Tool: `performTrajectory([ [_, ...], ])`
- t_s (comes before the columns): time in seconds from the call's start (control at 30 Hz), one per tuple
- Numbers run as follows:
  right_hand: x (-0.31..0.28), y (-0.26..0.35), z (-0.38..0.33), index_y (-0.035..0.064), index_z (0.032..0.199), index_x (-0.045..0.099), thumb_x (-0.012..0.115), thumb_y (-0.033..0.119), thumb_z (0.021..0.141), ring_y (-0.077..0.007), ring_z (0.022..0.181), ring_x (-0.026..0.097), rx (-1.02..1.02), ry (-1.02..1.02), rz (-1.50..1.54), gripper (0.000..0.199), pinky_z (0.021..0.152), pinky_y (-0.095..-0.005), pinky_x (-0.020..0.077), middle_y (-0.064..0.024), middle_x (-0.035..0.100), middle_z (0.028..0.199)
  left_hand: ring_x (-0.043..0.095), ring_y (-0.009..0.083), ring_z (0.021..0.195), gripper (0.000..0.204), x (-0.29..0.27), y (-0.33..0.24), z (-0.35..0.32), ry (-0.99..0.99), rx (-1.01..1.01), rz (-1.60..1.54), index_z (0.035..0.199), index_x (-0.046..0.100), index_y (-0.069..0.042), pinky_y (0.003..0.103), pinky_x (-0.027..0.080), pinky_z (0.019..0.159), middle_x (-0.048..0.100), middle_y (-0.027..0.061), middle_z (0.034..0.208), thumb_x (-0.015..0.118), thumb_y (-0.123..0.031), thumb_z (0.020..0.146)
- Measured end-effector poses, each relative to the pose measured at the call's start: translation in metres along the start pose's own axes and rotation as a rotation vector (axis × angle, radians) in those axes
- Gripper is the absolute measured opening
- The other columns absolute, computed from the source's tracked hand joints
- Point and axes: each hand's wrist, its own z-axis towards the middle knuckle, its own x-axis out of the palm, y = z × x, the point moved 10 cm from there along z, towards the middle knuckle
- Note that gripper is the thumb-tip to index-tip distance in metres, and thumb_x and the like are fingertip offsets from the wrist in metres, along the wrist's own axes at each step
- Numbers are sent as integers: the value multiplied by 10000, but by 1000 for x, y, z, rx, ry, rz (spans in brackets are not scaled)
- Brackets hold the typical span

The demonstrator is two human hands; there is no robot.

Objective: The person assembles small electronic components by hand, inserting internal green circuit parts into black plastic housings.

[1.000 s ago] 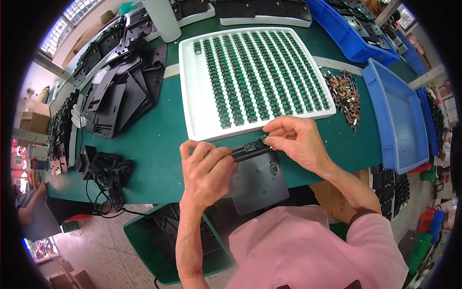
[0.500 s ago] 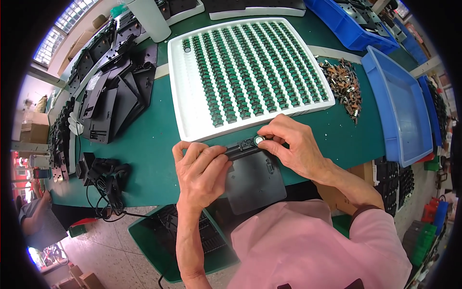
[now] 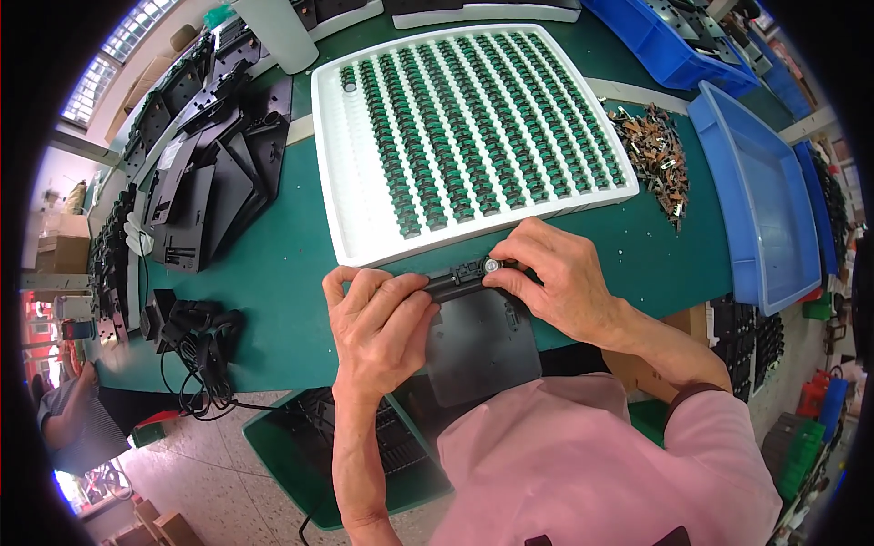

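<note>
A pink shirt (image 3: 601, 464) occupies the near zone. To its left, below the counter (image 3: 282, 337), a green bin (image 3: 405, 496) contains black parts. A smooth black panel (image 3: 482, 350) is located at the counter's near edge, in front of the shirt. A black bar (image 3: 446, 284) runs along the far edge of the panel; whether the two are joined cannot be told.

The left hand (image 3: 378, 318) is closed on the bar's left end. The right hand (image 3: 560, 278) pinches a round silver piece (image 3: 492, 266) between thumb and index finger at the bar's right end.

Black devices with cables (image 3: 196, 323) lie to the left. Beyond the hands, a white tray (image 3: 355, 209) carries rows of green-and-black parts (image 3: 460, 136); its left strip is unfilled. Stacked black panels (image 3: 214, 191) lie left of the tray. Right of it are a heap of small brown and silver pieces (image 3: 657, 155) and a tilted blue bin (image 3: 760, 209). A white cylinder (image 3: 278, 36) stands at the far left.
</note>
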Motion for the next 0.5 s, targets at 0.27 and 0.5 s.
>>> performTrajectory([
  [0.27,-2,4,2,46,971,675,731,32,773,-250,762,623,-32,88,0,206,635,-358,496,-71,600,852,565,197,721,231,0,0,0,6,-5,1,767,647,-48,393,378,748,672,26,862,767,-32,570],
  [0.5,-4,-2,-2,17,973,674,737,5,771,-243,757,620,1,8,93,213,641,-329,492,-86,613,836,565,199,718,228,1,0,0,8,-3,-1,769,641,-41,391,378,747,672,32,864,764,-26,577],
])
